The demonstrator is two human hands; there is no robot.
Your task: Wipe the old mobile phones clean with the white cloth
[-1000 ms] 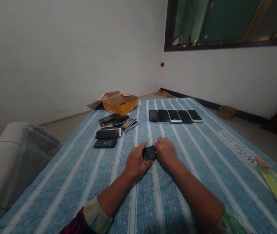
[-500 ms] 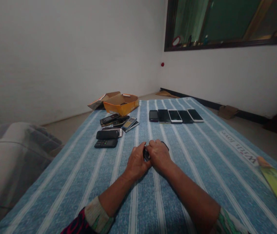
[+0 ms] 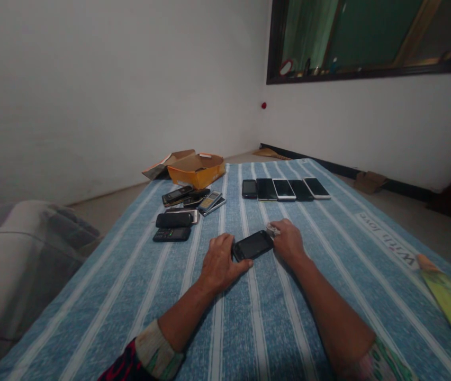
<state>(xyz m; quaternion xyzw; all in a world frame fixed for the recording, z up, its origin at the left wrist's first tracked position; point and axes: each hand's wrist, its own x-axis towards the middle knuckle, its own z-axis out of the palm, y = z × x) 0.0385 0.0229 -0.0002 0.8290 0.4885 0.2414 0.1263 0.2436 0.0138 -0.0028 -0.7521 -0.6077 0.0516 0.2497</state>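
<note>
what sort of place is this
Probably a room in a home, though which room I can't tell: there's a striped cloth printed "With love", a dark-framed window in a plain wall, and a plaid cover at the left.

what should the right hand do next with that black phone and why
Probably wipe the black smartphone with the pale wad: the left hand holds the phone's left end, screen up, and the right hand has the wad right beside its other end.
</note>
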